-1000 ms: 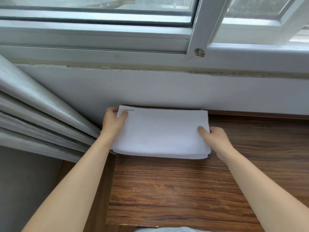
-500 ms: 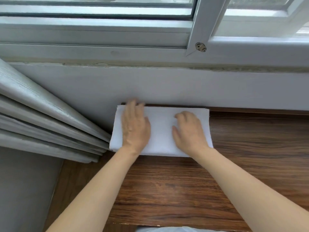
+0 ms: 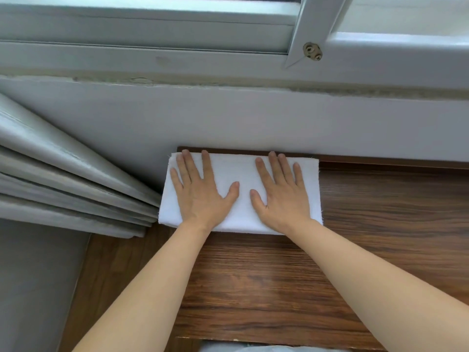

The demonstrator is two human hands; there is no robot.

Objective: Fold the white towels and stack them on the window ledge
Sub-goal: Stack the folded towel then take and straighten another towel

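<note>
A: Moved since a second ago: left hand (image 3: 200,191) and right hand (image 3: 281,194) gone from the short ends of the folded white towel (image 3: 243,174) onto its top. Half a second ago lying there with fingers closer together, now spread wider.

B: State of the grip?

A: No pinch, nothing curled. Both palms flat, fingers straight and spread, pressing the cloth down.

B: And the towel, where?

A: Directly under both palms, on the wooden ledge (image 3: 380,224), far edge close against the white wall (image 3: 253,118) below the window frame (image 3: 152,54). Left end just beside the grey curtain (image 3: 63,179).

B: Long axis?

A: Running left to right, across both hands. Fingertips pointing to the wall, so across the short side. Neither hand nearer; each over its own half, thumbs near each other at the middle.

B: Next move, probably?

A: Probably smoothing outward from the middle, then lifting off. Possible risk: pushing the layers out of line.

B: Any brand, label, writing?

A: None to read. Only a seam line near the far edge, and a screw fitting (image 3: 312,51) on the frame.
</note>
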